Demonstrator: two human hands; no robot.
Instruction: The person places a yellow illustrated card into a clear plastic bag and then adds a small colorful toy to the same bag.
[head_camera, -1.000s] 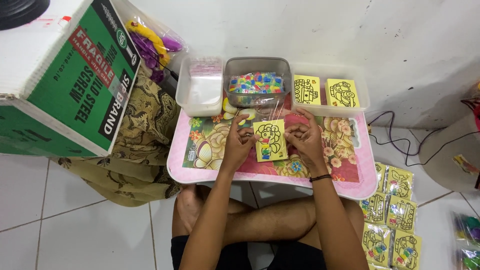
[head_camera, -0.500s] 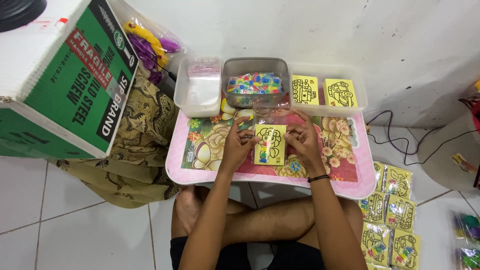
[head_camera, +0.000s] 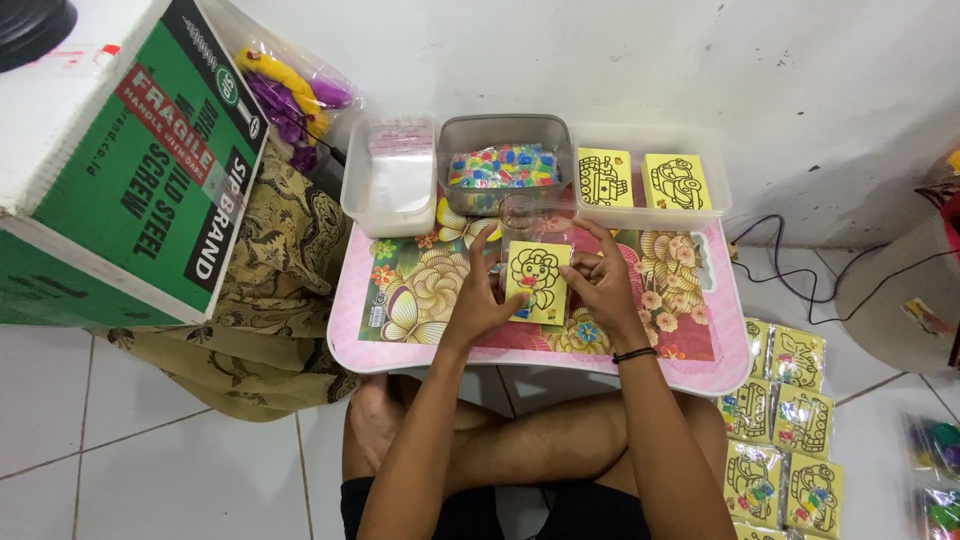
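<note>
Yellow card (head_camera: 538, 282): lies mid-worktop, pinched at both sides.
Left hand (head_camera: 484, 300): grip closed on the card's left edge.
Right hand (head_camera: 600, 283): grip closed on its right edge, by a clear bag (head_camera: 522, 214).
Handling: probably best kept flat, pressure even.
Room: tubs (head_camera: 505, 160) crowd the worktop (head_camera: 345, 335) behind; near edge open.

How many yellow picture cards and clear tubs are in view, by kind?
Yellow card held in both hands: 1
Yellow cards in right tub: 2
Bagged yellow cards on floor: 6 fully visible, more cut off
Clear tubs: 3
Total: 12
</note>
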